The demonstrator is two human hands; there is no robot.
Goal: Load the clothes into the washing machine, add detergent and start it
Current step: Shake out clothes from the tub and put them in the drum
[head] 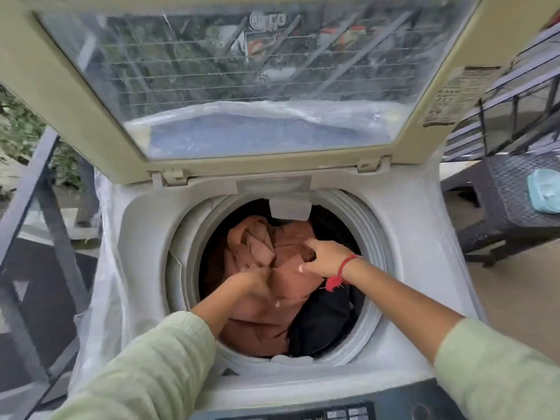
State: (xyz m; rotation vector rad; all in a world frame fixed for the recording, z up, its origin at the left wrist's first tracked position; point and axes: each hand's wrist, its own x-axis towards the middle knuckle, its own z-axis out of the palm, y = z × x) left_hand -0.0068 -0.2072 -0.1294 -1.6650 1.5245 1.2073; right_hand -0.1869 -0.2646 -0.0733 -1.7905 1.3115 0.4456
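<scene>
A top-loading washing machine (145,225) stands in front of me with its glass lid (242,86) raised. Inside the drum lies a rust-brown garment (257,316) over a black garment (324,322). My left hand (251,281) reaches into the drum and its fingers are buried in the brown cloth, gripping a fold. My right hand (325,257), with a red thread on the wrist, pinches the same brown cloth nearer the drum's back right.
A dark control panel (333,410) runs along the machine's near edge. A dark woven stool (509,207) with a pale blue object (544,190) on it stands to the right. Metal railings stand at left and far right. Clear plastic wraps the machine's left side.
</scene>
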